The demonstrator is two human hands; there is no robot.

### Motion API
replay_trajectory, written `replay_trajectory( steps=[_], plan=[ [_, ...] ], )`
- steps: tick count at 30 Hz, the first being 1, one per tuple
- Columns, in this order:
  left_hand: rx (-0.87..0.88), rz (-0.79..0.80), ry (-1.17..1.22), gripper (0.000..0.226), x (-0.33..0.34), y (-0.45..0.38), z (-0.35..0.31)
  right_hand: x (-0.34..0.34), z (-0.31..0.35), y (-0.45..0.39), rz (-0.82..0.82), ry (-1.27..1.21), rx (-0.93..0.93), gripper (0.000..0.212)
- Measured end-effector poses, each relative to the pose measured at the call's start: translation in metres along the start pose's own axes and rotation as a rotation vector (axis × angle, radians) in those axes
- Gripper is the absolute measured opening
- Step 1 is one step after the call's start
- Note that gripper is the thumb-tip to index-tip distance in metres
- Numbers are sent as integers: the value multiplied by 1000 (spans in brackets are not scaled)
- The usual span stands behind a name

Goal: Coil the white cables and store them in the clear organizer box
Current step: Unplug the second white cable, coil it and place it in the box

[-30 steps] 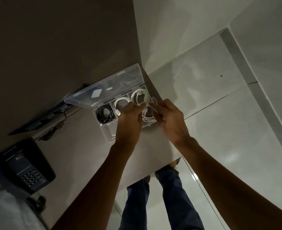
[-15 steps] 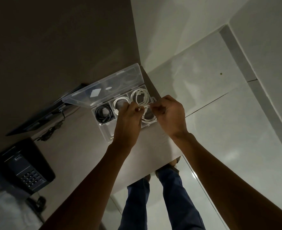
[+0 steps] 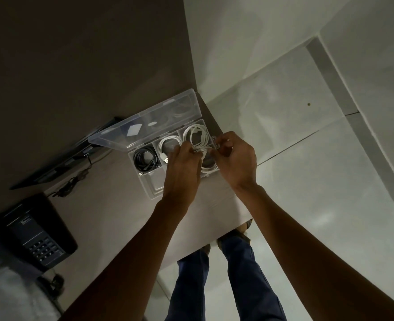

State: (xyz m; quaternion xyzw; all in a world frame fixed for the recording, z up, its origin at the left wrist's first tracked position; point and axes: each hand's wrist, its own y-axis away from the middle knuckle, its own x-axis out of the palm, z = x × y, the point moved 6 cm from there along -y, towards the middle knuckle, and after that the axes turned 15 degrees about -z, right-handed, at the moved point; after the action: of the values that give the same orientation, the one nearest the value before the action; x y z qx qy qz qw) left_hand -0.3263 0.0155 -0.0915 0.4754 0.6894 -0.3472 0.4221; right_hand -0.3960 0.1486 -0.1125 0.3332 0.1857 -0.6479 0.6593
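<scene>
Left hand [image 3: 184, 167] covering box compartments, white cable [image 3: 208, 166] partly hidden (perhaps pinched), fingertips unclear

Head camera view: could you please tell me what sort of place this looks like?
Probably an office or hotel-room desk: a black desk telephone with a keypad, a dark flat device with cables by the wall, and a tiled floor.

arms: both bare forearms stretched forward, converging | left hand [image 3: 184, 169]: knuckles up, fingers curled, tips pinching | right hand [image 3: 234, 159]: back up, fingers curled inward, pinching | hands: close together, fingertips nearly meeting
</scene>
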Motion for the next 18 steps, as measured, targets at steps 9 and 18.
replay_trajectory(
  steps=[9,18],
  plan=[
    [18,-43,93,32,-4,14,6,2,-10,7,-60,-165,83,26],
    [-65,19,-16,39,2,5,-4,13,-2,-3,-35,18,165,24]
  ],
)
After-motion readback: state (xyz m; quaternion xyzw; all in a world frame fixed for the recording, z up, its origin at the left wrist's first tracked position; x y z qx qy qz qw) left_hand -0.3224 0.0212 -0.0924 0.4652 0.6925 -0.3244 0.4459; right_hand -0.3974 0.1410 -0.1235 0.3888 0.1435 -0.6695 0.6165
